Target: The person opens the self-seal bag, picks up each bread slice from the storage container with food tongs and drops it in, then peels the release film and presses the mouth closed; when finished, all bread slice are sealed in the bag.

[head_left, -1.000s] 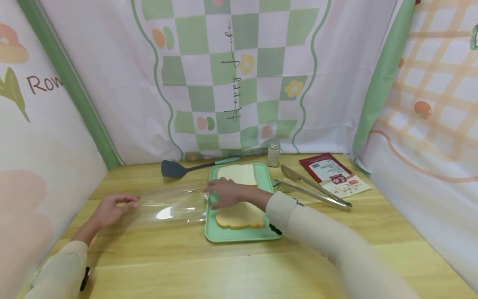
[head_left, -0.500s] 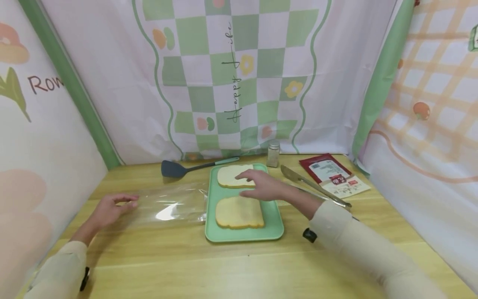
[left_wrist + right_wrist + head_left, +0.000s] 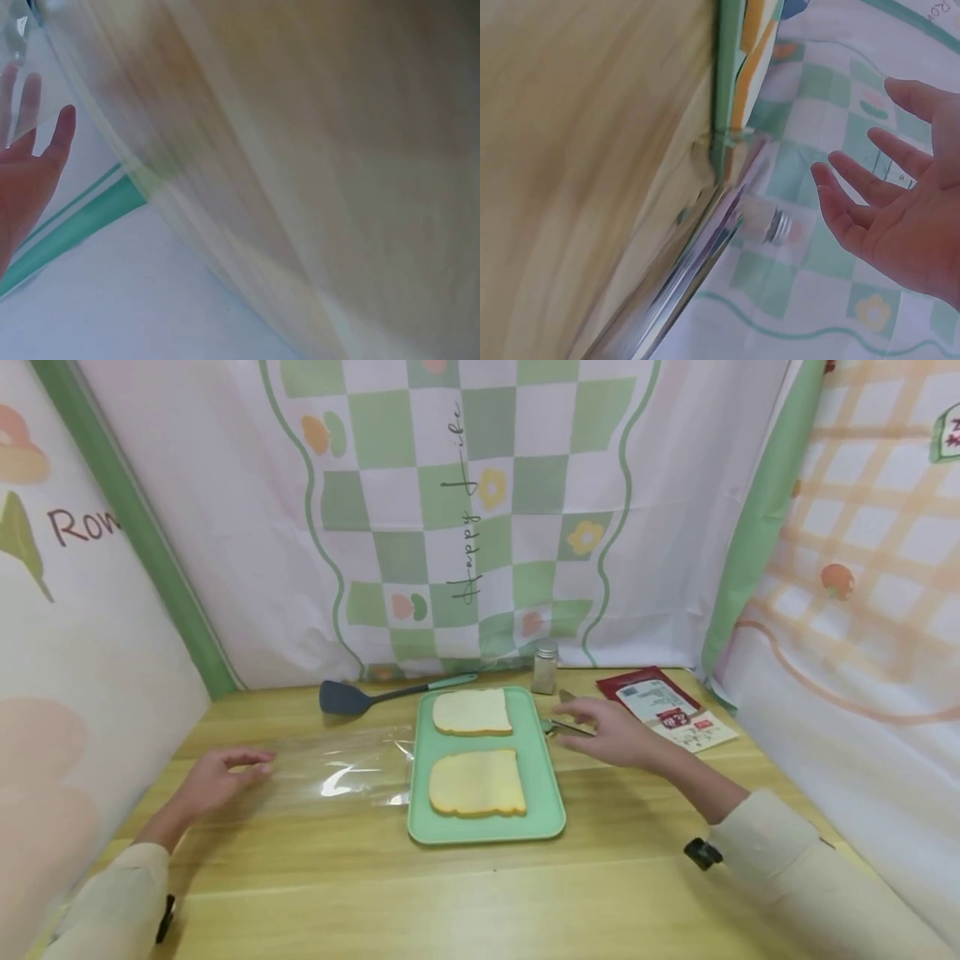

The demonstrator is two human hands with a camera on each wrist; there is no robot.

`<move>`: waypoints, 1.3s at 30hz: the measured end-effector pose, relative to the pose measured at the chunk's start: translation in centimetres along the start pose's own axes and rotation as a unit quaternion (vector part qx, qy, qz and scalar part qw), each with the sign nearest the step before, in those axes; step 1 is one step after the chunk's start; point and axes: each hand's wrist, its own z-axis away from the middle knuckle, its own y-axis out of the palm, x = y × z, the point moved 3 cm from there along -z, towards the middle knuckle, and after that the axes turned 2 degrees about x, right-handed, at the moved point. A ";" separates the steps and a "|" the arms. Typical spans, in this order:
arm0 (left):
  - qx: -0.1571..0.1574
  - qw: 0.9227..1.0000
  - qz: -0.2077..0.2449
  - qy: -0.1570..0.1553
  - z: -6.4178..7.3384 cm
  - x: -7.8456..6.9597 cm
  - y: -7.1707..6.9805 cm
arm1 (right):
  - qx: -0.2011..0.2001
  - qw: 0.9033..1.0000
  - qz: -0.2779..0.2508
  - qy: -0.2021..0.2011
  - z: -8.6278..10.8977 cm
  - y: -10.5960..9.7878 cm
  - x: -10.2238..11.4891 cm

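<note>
Tongs [image 3: 671, 289] below spread-fingered right grip [image 3: 618, 735], clear plastic [image 3: 341, 768] at loose, uncurled left grip [image 3: 217, 783]

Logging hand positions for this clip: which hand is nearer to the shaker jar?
Right. The right hand is on the near side of the shaker jar, slightly to its right; the left hand is far to the left, past the green tray.
</note>
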 end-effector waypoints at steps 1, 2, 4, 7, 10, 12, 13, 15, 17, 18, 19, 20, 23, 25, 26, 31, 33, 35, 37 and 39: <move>-0.001 1.000 0.002 -0.002 0.0 0.0 0.0 | -0.003 1.000 0.005 0.005 0.3 -0.2 -0.5; 0.000 1.000 0.003 -0.001 0.0 0.1 0.0 | -0.008 1.000 0.010 0.012 0.6 -0.3 -1.0; 0.004 1.000 0.004 -0.001 0.0 0.0 0.0 | -0.017 1.000 0.017 0.017 1.1 -0.6 -1.9; 0.001 1.000 -0.001 -0.004 0.0 0.0 -0.1 | -0.033 0.999 0.033 0.010 1.7 -0.9 -3.2; -0.002 1.000 -0.005 -0.006 0.0 0.0 -0.2 | -0.039 0.998 0.047 0.019 2.3 -1.1 -4.3; -0.004 1.000 -0.007 -0.005 0.0 0.1 -0.2 | -0.036 0.997 0.059 0.032 2.5 -1.2 -5.2; -0.003 1.000 -0.004 -0.003 0.0 0.1 -0.2 | -0.033 0.997 0.066 0.038 2.6 -1.3 -5.6; -0.001 1.000 0.001 -0.007 0.1 0.1 -0.2 | -0.023 0.996 0.076 0.046 2.7 -1.3 -6.6; 0.004 1.000 0.008 -0.008 0.1 0.1 -0.2 | -0.014 0.995 0.078 0.054 2.6 -1.2 -7.5; 0.004 1.000 0.011 -0.011 0.1 0.1 -0.2 | -0.009 0.995 0.077 0.059 2.5 -1.2 -7.8; 0.006 1.000 0.012 -0.011 0.1 0.1 -0.2 | -0.004 0.995 0.074 0.062 2.5 -1.2 -8.3; 0.006 1.000 0.010 -0.013 0.1 0.1 -0.1 | -0.001 0.995 0.073 0.064 2.5 -1.2 -8.6; 0.008 1.000 0.002 -0.007 0.1 -0.1 0.0 | 0.005 0.995 0.070 0.065 2.4 -1.3 -9.4; 0.007 1.000 -0.003 -0.006 0.0 -0.1 0.1 | 0.014 0.995 0.069 0.064 2.3 -1.3 -9.9; 0.007 1.000 -0.004 -0.006 -0.1 -0.1 0.1 | 0.019 0.996 0.065 0.066 2.3 -1.3 -10.0; 0.010 1.000 -0.003 -0.015 -0.1 -0.1 0.2 | 0.045 0.996 0.039 0.065 2.4 -1.1 -10.6; 0.008 1.000 -0.003 -0.013 -0.2 -0.1 0.2 | 0.044 0.997 0.035 0.054 2.4 -1.0 -10.7; 0.003 1.000 -0.002 -0.005 -0.2 -0.1 0.1 | 0.038 0.998 0.034 0.047 2.3 -0.9 -10.8; -0.003 1.000 0.000 0.004 -0.3 -0.1 0.1 | 0.032 0.998 0.028 0.048 2.3 -0.9 -11.0; -0.004 1.000 0.006 0.011 -0.3 0.0 0.1 | 0.027 0.998 0.020 0.053 2.4 -0.8 -11.0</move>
